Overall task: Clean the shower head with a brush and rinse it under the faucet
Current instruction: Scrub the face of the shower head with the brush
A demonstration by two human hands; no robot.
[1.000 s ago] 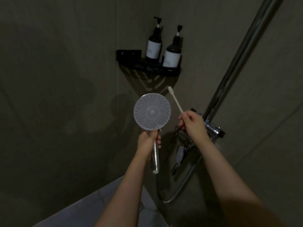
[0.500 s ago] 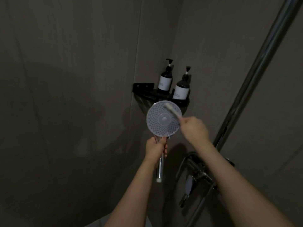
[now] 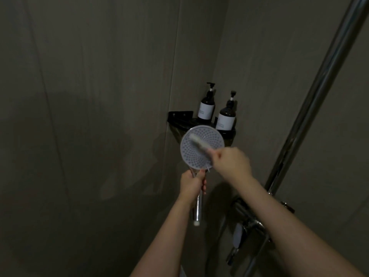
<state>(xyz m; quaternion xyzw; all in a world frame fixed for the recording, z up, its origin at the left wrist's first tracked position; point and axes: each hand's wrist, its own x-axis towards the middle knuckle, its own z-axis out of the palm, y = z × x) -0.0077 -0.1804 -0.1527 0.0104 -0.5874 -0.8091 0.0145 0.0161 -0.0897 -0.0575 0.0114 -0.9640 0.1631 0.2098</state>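
Observation:
A round shower head (image 3: 196, 154) with a dotted pale face and a chrome handle is held upright, face toward me. My left hand (image 3: 192, 184) grips the handle just under the disc. My right hand (image 3: 229, 161) holds a white toothbrush-like brush (image 3: 198, 142) whose bristle end lies across the upper middle of the face; the brush is blurred. The faucet (image 3: 245, 226), a chrome mixer with a lever, sits low on the right wall, below my right forearm.
A black corner shelf (image 3: 180, 116) carries two dark pump bottles (image 3: 206, 106) just behind the shower head. A chrome riser pipe (image 3: 315, 96) runs diagonally up the right wall. Grey tiled walls meet in the corner.
The brush went from beside the shower head onto its face and has slid further across toward the left. The view has tilted upward, so the hands sit lower in frame.

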